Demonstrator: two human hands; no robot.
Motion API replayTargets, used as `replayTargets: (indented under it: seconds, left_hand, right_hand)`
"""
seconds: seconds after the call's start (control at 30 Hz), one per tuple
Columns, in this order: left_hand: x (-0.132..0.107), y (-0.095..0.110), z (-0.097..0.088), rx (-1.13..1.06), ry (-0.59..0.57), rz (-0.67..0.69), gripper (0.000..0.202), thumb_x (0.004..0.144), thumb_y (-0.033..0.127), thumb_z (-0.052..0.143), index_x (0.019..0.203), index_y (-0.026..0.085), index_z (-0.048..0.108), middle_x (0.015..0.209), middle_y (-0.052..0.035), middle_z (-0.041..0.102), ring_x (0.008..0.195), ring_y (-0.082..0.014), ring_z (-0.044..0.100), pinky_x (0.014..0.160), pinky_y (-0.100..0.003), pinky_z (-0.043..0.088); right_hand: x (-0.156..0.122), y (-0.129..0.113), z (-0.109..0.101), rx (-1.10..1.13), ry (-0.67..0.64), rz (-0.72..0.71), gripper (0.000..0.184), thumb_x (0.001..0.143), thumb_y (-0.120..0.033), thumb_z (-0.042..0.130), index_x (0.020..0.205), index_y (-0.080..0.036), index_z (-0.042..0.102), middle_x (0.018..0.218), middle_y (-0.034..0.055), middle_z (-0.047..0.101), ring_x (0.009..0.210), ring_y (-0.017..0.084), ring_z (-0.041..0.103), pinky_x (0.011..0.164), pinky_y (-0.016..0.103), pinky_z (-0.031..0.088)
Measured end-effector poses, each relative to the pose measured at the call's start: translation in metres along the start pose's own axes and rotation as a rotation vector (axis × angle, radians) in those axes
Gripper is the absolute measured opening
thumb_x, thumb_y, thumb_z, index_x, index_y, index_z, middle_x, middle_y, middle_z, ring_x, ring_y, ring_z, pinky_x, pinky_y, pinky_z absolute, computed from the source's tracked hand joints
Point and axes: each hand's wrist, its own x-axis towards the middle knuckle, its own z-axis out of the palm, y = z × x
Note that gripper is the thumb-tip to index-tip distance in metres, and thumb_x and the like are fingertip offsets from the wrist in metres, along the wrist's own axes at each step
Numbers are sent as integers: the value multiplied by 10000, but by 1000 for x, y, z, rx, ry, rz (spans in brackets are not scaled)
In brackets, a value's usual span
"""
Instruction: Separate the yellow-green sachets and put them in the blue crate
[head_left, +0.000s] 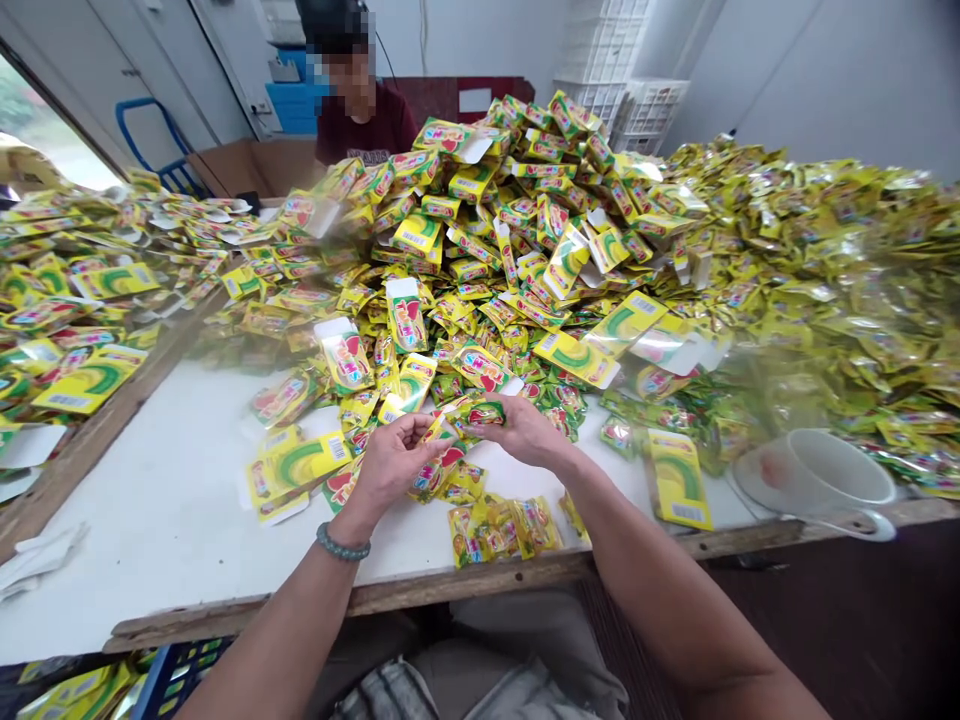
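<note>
My left hand (394, 465), with a beaded bracelet on its wrist, has its fingers closed on the edge of a small yellow candy box (440, 432). Close beside it, my right hand (521, 430) pinches a few green and yellow candy sachets (480, 412) at the box's end. How far the sachets reach into the box is hidden by my fingers. Under the hands lie more printed boxes and sachets. A short row of yellow sachets (502, 530) rests at the table's front edge. Left of my left hand are several yellow boxes (296, 468), lying flat.
A tall heap of boxes (472, 210) and sachets rises ahead, with loose sachets (810, 260) spread right. A white plastic mug (814, 475) stands at the front right. A wooden strip (112, 420) separates more boxes on the left. Another person (364, 125) is behind the heap.
</note>
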Motion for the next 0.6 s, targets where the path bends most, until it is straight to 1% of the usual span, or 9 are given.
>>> replayTargets:
  seconds: [0.1,0.17,0.27,0.37,0.43,0.5,0.57,0.6]
  left_hand:
    - [1,1,0,21,-24,13,391,636,409,811,892,138,692,782,-27,683,682,-144,587,654,-269,483]
    - [1,3,0,4,-42,21,373,641,410,807,873,141,693,794,-31,696,694,-149,601,668,-271,491]
    - [-2,9,2,-10,-37,36,366,637,412,803,863,147,692,795,-32,707,700,-160,616,665,-273,499]
    - [-6,18,2,111,-56,76,317,667,399,779,862,160,707,769,-24,713,670,-161,606,615,-259,476]
    - [-8,22,1,177,-82,94,307,686,403,769,869,160,723,774,-30,725,670,-170,609,610,-263,474]
    - [-7,25,-1,159,-126,102,359,694,416,772,943,161,739,875,-47,750,765,-201,648,682,-280,506]
    - [-6,26,-2,94,-200,107,463,700,422,776,1091,178,723,1080,-59,740,962,-242,662,826,-306,521]
    - [-5,26,-2,67,-237,109,514,708,422,773,1160,189,699,1182,-61,710,1059,-257,643,898,-320,509]
  right_hand:
    - [-1,-1,-2,3,-22,6,216,799,-245,668,1000,-189,723,943,20,751,845,186,665,777,279,476]
    - [-1,0,-2,12,-16,-1,219,799,-258,674,1002,-191,724,958,20,749,844,183,663,768,275,476]
    - [0,5,2,-4,7,-21,204,800,-272,682,986,-202,726,948,21,745,847,187,662,768,278,478]
    - [2,9,9,-108,34,-52,184,759,-200,707,941,-204,732,901,27,736,837,191,654,764,281,466]
    - [2,10,13,-148,67,-67,169,736,-164,715,900,-200,731,877,29,729,828,187,647,756,277,454]
    - [2,9,15,-110,121,-48,148,734,-191,724,882,-197,722,846,16,722,802,176,639,735,268,448]
    - [2,9,15,-38,206,-13,164,725,-269,745,866,-196,706,799,-5,708,763,164,627,703,257,449]
    - [2,9,15,-7,250,1,185,715,-305,755,853,-194,698,777,-13,701,746,160,620,689,255,450]
